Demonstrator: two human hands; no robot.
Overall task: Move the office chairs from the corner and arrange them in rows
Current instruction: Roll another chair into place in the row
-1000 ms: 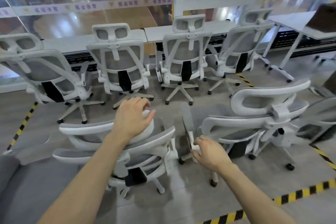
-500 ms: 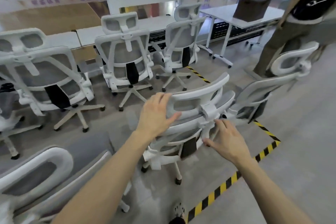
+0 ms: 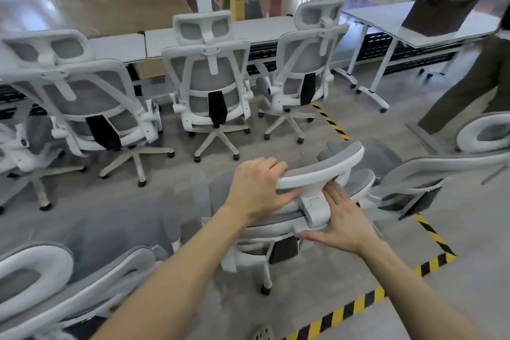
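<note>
Centre of frame: white-framed grey mesh office chair (image 3: 276, 220), behind a row of matching chairs (image 3: 209, 85) facing the white surface (image 3: 262, 32). Left hand (image 3: 258, 190) grips its headrest (image 3: 325, 171). Right hand (image 3: 346, 219) lies flat, fingers straight (pushing, not grasping). Steer squarely, aligning with the row.

I see grey floor (image 3: 469, 298) and yellow-black tape (image 3: 329, 120) before the white table (image 3: 386, 19); a dark box (image 3: 438, 12) sits on it, with a glass wall (image 3: 110, 8) behind.
</note>
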